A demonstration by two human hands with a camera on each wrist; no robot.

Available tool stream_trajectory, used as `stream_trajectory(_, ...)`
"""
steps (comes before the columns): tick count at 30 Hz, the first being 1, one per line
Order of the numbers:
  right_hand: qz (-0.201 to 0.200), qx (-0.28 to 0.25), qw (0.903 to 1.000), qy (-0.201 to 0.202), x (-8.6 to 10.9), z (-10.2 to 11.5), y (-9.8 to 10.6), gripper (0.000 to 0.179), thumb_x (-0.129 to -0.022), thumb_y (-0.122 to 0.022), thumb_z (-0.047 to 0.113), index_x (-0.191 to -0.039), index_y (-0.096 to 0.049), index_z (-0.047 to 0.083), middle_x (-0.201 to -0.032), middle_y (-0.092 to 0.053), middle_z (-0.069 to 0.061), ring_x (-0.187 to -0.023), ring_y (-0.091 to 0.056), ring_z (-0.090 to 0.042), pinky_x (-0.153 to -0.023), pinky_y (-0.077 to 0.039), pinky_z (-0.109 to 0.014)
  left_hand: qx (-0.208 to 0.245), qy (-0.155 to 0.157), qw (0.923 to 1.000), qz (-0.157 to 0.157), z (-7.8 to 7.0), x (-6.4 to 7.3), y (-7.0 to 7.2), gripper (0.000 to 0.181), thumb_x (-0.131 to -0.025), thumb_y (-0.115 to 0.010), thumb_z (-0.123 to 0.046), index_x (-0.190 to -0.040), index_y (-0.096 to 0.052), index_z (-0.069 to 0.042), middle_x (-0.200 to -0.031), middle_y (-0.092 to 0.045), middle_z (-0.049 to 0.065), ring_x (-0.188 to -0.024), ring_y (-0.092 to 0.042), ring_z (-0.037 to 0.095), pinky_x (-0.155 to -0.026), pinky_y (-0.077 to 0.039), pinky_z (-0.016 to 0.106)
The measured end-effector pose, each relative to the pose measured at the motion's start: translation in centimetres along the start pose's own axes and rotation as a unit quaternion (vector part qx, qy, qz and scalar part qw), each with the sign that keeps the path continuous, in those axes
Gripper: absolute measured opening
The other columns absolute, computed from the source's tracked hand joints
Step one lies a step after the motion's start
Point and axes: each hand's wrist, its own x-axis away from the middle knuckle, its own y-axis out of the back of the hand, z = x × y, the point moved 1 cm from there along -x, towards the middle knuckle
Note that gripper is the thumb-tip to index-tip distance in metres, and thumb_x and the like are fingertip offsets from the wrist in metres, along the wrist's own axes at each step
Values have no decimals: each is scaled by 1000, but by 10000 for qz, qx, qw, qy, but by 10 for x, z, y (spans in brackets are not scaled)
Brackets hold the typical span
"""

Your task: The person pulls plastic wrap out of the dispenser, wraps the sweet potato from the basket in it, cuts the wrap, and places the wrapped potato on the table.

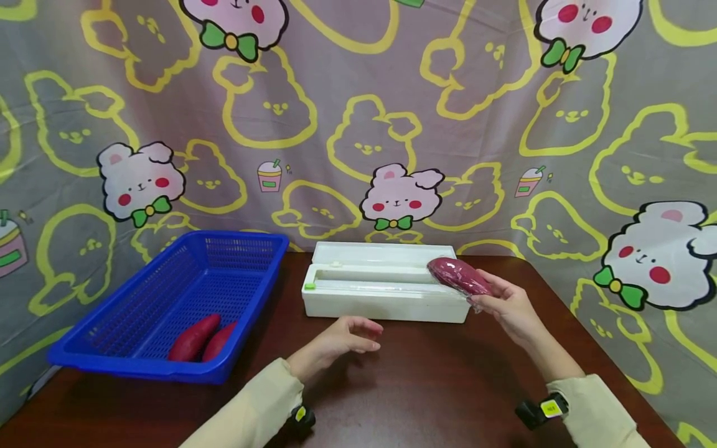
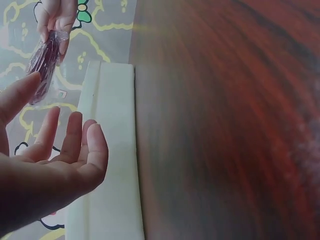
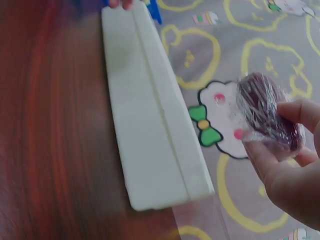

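Note:
My right hand (image 1: 512, 306) grips a sweet potato (image 1: 456, 274) by one end, above the right part of a white cling film dispenser (image 1: 386, 306). Clear film covers the sweet potato, crinkled and shiny in the right wrist view, with a loose bit near the fingertips. The dispenser's lid (image 1: 370, 253) stands raised at the back, and a green piece (image 1: 310, 287) sits at its left end. My left hand (image 1: 338, 342) hovers in front of the dispenser with relaxed, slightly bent fingers and holds nothing.
On the left a blue plastic basket (image 1: 254, 298) stands on the dark wooden table (image 1: 414, 386). Two unwrapped sweet potatoes (image 1: 193, 339) lie in its near right corner. A patterned curtain (image 1: 342, 74) surrounds the table at the back and sides.

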Motion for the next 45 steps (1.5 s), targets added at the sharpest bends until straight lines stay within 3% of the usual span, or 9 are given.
stream_trajectory(7,-857,-361,9956,-64,-2,-2,26,42,-80,-63,-2,-118,-49,8,-89,-60,7,-77,-59,-8,-64,-50,-22,-46,117,9999,2,3,0,-1,34,-77,-67,-4,-107,-58,10,-103,-60,12,-74,-56,11,-67,-47,30)
stream_trajectory(11,-1194,-310,9918,-336,-3,-8,37,44,-79,-63,-5,-117,-43,3,-83,-59,9,-69,-57,-8,-58,-49,-22,-39,187,9998,74,4,0,-1,32,-78,-66,-4,-106,-58,10,-100,-61,11,-75,-56,11,-66,-47,28)
stream_trajectory(16,-1423,245,9872,-670,-3,-19,47,62,-79,-61,-6,-128,-24,-15,-81,-54,6,-63,-55,-8,-54,-48,-23,-44,219,9996,188,5,0,-2,32,-79,-65,-5,-106,-58,11,-98,-63,10,-76,-57,11,-67,-48,30)
stream_trajectory(21,-1585,1444,9711,-1045,-5,-29,54,65,-81,-60,-1,-129,-20,-17,-103,-49,-26,-62,-54,-6,-55,-49,-23,-10,157,9996,235,4,1,-3,32,-79,-64,-4,-106,-57,11,-99,-63,12,-77,-57,11,-66,-47,29)
stream_trajectory(24,-1627,1834,9619,-1206,-4,-33,58,66,-79,-61,-1,-128,-20,-20,-114,-38,-38,-62,-53,-5,-56,-49,-24,-18,176,9994,281,4,1,-3,32,-80,-64,-5,-106,-57,12,-98,-63,12,-77,-57,11,-64,-47,27)
stream_trajectory(34,-1108,2645,9437,-1646,0,-47,68,71,-73,-65,-3,-123,-19,-24,-112,-33,-41,-66,-54,-14,-56,-50,-27,-41,179,9987,467,4,2,-3,29,-82,-62,-5,-105,-58,12,-100,-62,19,-77,-57,11,-63,-46,25)
stream_trajectory(41,-932,3678,9080,-1775,0,-55,72,74,-68,-73,6,-117,-28,-24,-105,-38,-39,-72,-53,-27,-55,-48,-30,-33,247,9982,544,4,2,-3,29,-82,-61,-5,-105,-58,12,-96,-64,14,-76,-57,10,-60,-45,23)
stream_trajectory(45,-883,3874,9000,-1794,0,-58,73,75,-66,-75,8,-116,-28,-22,-101,-40,-36,-75,-48,-33,-55,-46,-32,-20,311,9975,632,5,2,-4,29,-81,-62,-4,-105,-58,13,-96,-64,16,-76,-57,9,-59,-45,21)
